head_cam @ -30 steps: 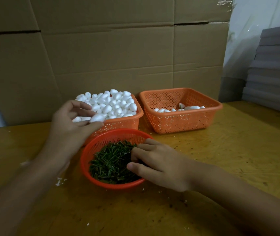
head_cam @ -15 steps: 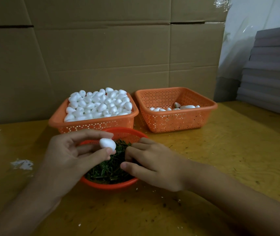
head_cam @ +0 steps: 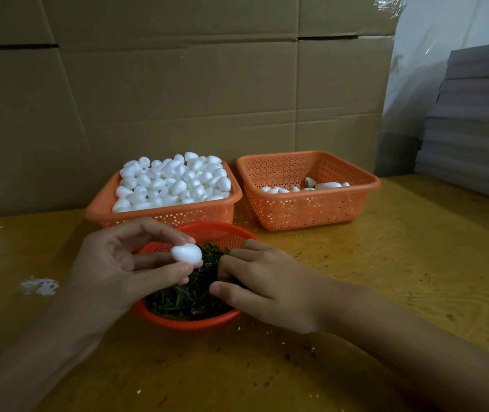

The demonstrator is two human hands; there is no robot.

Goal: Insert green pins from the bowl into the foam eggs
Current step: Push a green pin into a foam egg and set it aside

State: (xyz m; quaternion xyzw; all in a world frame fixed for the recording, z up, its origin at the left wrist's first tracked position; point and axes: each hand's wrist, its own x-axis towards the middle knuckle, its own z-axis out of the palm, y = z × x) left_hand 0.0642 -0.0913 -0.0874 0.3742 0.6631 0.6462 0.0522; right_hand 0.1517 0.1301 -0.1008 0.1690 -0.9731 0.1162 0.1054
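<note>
My left hand [head_cam: 115, 264] pinches a white foam egg [head_cam: 186, 253] between thumb and fingertips, just above the round red bowl [head_cam: 188, 320]. A heap of green pins [head_cam: 188, 295] fills the bowl. With its fingers curled down into the pins, my right hand [head_cam: 262, 285] rests over the bowl's right side; whether it holds a pin is hidden. Behind the bowl, an orange basket [head_cam: 166, 214] is piled high with plain foam eggs [head_cam: 174, 181]. To its right, a second orange basket [head_cam: 308, 209] holds several eggs [head_cam: 311, 187], one showing a green pin.
Both baskets and the bowl stand on a yellow wooden table [head_cam: 400, 263]. Flattened cardboard sheets [head_cam: 177, 99] lean against the wall behind them. A stack of grey sheets [head_cam: 475, 120] stands at the right. White foam crumbs [head_cam: 39, 285] lie on the table at left.
My left hand lifted an egg out of the full basket and brought it down over the bowl. My right hand stayed in the pins.
</note>
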